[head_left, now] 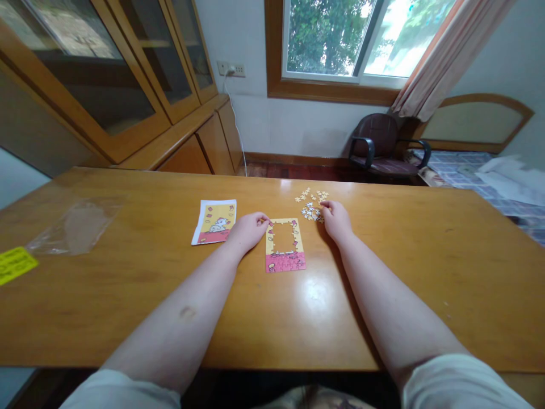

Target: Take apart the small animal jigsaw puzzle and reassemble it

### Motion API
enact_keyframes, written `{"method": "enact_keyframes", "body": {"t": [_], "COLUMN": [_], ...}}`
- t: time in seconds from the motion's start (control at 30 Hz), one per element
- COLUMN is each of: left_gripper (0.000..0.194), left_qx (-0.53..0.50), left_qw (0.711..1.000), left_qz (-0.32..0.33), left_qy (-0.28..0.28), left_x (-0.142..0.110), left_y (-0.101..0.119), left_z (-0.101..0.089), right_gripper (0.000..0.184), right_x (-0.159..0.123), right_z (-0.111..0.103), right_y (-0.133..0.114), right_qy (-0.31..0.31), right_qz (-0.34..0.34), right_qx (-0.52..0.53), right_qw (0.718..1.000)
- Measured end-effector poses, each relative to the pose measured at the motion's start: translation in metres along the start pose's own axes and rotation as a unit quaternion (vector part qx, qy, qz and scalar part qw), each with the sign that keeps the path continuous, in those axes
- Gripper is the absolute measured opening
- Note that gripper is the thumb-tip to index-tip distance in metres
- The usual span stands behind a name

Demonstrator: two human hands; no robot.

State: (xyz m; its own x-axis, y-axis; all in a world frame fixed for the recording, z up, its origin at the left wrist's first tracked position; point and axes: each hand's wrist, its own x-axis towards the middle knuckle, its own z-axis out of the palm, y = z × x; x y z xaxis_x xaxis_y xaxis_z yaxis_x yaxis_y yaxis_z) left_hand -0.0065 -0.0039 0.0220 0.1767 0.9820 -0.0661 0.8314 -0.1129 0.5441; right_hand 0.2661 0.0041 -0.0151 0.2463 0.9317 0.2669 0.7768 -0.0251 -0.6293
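Note:
A partly assembled jigsaw puzzle (285, 262) lies flat on the table, with yellow borders, a pink lower band and an open gap in its middle. My left hand (251, 227) is closed, its fingertips at the puzzle's upper left edge; whatever they may pinch is hidden. To the upper right, my right hand (337, 220) has thumb and fingers pinched at the edge of the loose pieces, with a small puzzle piece at the fingertips. White-and-coloured loose pieces (310, 212) form a small heap there, and yellowish pieces (303, 195) are scattered behind it.
Left of my left hand lies a reference picture sheet (217, 222) with a white cartoon animal. A clear plastic bag (79, 227) and a yellow label (17, 265) are at the table's left. Beyond the wooden table (170, 318) stand a cabinet (179, 133) and an armchair (377, 139).

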Motion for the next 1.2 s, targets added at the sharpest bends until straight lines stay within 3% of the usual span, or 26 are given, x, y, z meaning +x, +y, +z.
{"method": "enact_keyframes", "body": {"t": [0.23,0.57,0.67,0.83,0.97,1.2], "left_gripper": [0.027,0.025,0.025,0.027,0.028,0.028], "left_qx": [-0.002,-0.010,-0.008,-0.004,0.001,-0.004], "left_qw": [1.000,1.000,1.000,1.000,1.000,1.000], "left_qz": [0.006,0.003,0.001,-0.003,-0.002,0.000], "left_qy": [0.001,-0.004,-0.003,-0.006,-0.007,-0.006], "left_x": [0.002,0.000,0.000,-0.001,-0.001,0.000], "left_y": [-0.005,-0.003,-0.003,0.000,0.002,0.000], "left_z": [0.003,0.001,0.001,-0.002,-0.003,-0.002], "right_gripper": [0.036,0.041,0.038,0.033,0.023,0.022], "right_x": [-0.004,-0.007,-0.005,0.004,0.007,0.006], "right_z": [-0.004,0.003,0.005,0.007,0.008,0.010], "right_y": [-0.009,-0.011,-0.005,0.010,0.015,0.014], "right_qy": [-0.004,-0.071,-0.034,0.091,0.091,0.086], "right_qz": [0.022,-0.059,-0.042,0.064,0.086,0.090], "right_qx": [-0.054,-0.001,0.070,0.205,0.213,0.229], "right_qw": [0.998,0.996,0.996,0.973,0.969,0.966]}}
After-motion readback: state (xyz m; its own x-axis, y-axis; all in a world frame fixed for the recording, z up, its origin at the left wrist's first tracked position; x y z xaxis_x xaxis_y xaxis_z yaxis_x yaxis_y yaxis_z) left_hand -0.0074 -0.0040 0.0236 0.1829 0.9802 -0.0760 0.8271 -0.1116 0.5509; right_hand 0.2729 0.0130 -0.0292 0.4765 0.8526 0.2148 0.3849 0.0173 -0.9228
